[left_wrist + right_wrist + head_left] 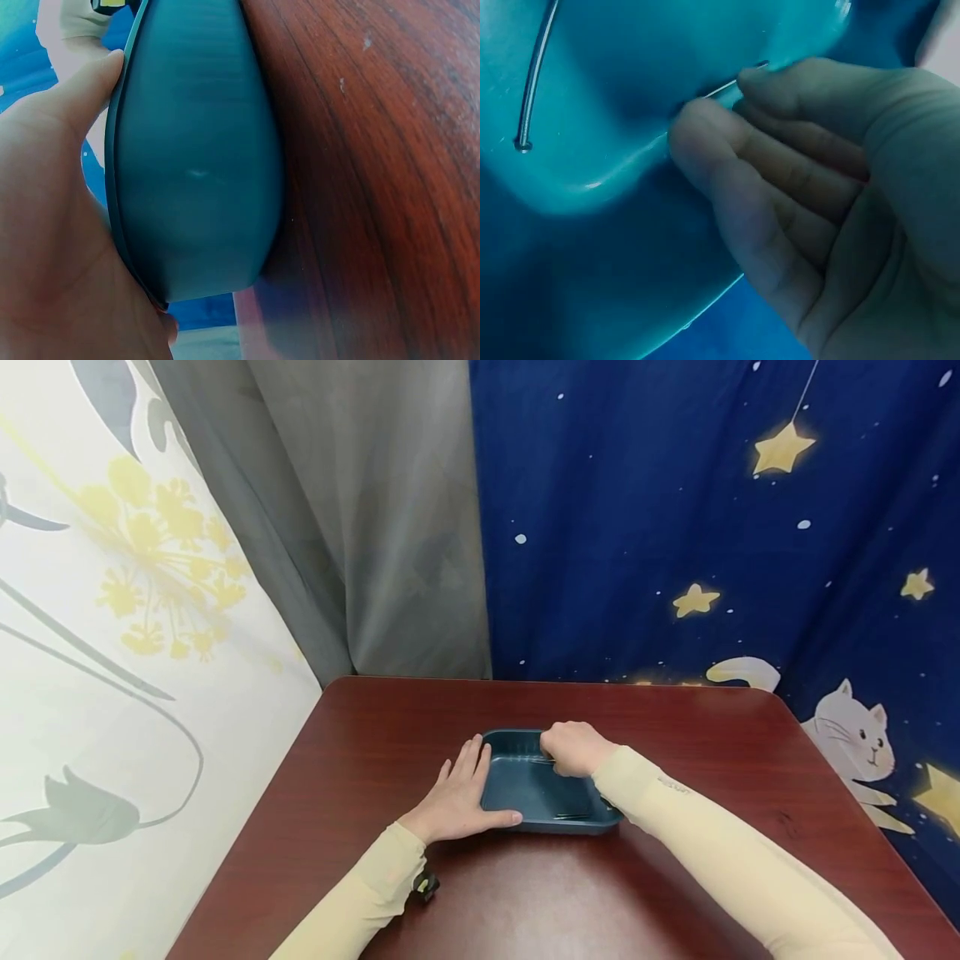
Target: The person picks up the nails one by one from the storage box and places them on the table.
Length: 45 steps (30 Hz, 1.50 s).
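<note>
A dark teal tray point(525, 789) with a raised rim lies on the table. My left hand point(468, 797) rests along its left side, fingers extended over the rim; in the left wrist view the thumb point(105, 75) touches the rim's edge. My right hand point(577, 748) is inside the tray near its far right part. In the right wrist view its thumb and forefinger pinch a thin metal nail point(721, 88), partly hidden by the fingertips. Another nail point(534, 82), with a small flat head, lies on the tray's floor; in the head view a nail point(572, 816) shows near the front wall.
The reddish-brown wooden table point(405, 718) extends around the tray on all sides. A grey curtain point(397, 527) and a blue star-printed curtain point(600, 527) hang behind it. A white patterned wall covering point(112, 693) runs along the left edge.
</note>
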Motion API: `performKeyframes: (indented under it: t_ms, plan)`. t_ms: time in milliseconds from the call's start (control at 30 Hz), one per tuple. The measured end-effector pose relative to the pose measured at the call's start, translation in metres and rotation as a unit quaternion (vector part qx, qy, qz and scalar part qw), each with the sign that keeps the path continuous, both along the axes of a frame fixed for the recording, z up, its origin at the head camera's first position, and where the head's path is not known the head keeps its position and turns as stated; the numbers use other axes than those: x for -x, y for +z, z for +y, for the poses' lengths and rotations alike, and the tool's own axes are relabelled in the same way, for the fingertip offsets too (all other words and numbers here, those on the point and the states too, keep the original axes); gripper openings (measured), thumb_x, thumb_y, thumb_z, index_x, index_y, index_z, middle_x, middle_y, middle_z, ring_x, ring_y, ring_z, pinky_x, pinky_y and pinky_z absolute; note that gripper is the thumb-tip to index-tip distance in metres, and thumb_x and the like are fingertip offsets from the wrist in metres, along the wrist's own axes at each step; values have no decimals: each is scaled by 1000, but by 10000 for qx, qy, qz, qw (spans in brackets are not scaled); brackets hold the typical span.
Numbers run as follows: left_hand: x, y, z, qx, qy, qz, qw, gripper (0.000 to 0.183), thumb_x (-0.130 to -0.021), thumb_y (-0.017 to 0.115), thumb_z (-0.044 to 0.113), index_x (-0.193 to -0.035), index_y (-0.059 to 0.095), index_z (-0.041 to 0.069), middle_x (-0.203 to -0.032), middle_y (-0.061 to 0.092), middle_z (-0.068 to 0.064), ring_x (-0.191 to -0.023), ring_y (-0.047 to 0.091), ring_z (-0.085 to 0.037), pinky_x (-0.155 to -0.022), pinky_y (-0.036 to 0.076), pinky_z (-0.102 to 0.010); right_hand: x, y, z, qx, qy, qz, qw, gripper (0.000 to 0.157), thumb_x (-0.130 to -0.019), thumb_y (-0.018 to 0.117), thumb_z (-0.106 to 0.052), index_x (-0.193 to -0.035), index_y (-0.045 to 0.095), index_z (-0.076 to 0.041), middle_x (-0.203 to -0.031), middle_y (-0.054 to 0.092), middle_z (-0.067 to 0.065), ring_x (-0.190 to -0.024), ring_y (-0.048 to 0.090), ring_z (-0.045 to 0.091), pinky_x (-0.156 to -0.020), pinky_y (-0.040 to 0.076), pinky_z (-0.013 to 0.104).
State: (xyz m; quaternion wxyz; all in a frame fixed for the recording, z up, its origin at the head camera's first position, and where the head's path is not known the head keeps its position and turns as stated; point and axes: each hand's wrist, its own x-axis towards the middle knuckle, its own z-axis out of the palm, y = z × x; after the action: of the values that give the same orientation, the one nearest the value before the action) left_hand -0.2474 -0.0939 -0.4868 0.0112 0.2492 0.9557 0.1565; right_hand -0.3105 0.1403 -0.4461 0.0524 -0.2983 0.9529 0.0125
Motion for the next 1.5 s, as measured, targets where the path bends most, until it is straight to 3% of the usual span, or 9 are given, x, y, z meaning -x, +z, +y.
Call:
performKeyframes:
  t_ms: [100,333,567,733,933,1100,1300,1500]
  plan:
    - [1,0,0,37,-23,9,10000,119,-65,38,87,-148,6,8,-154,-9,-3,-141,-1,-23,-105,17,-58,3,-3,-1,-103,136,-182,9997,15,-75,68,-4,-78,70,-19,-64,59,-7,-53,44,8,-51,40,25]
    - [0,-3,0,94,-8,-89,9999,118,-65,36,88,-148,6,10,-153,-13,0,-141,-2,-22,-106,16,-57,3,-12,-3,149,393,-535,9977,23,-78,68,-9,-98,72,-20,-98,67,-6,-83,61,9,-70,51,29]
    - [0,-2,0,111,-4,-74,9999,118,-64,36,88,-148,6,11,-153,-14,1,-141,-3,-22,-106,16,-57,3,-14,-5,268,740,-444,9959,15,-78,65,-9,-83,73,-20,-83,64,-10,-66,55,5,-61,48,25]
    - [0,-3,1,145,8,-90,9999,118,-64,35,88,-148,5,12,-153,-15,1,-141,-4,-21,-106,15,-56,4,-12,-4,493,646,-632,9947,13,-78,67,-10,-85,72,-20,-79,64,-9,-60,53,3,-58,47,23]
    - [1,-3,0,191,30,-54,9998,119,-64,34,89,-148,6,11,-153,-15,2,-141,-3,-21,-106,15,-56,6,-14,-6,335,453,-226,9982,9,-72,76,-19,-76,69,-21,-68,60,-11,-56,50,5,-55,44,26]
    - [2,-3,0,168,28,-51,9998,119,-64,35,89,-148,7,11,-153,-13,1,-141,-3,-21,-106,16,-56,6,-21,-10,279,571,-181,9978,14,-72,77,-23,-66,64,-23,-57,52,-13,-50,47,6,-50,41,26]
    - [1,-2,0,133,17,-77,9999,118,-64,36,88,-148,7,10,-154,-12,-1,-141,-3,-22,-106,15,-56,5,-26,-12,458,785,9,9959,13,-74,73,-14,-67,67,-23,-62,54,-14,-52,47,4,-50,42,22]
    - [0,0,0,66,-19,-78,9999,119,-65,37,87,-148,6,7,-153,-12,-2,-141,-2,-24,-106,15,-57,4,-26,-14,242,871,21,9959,12,-74,73,-15,-69,67,-24,-74,53,-10,-56,48,5,-51,42,21]
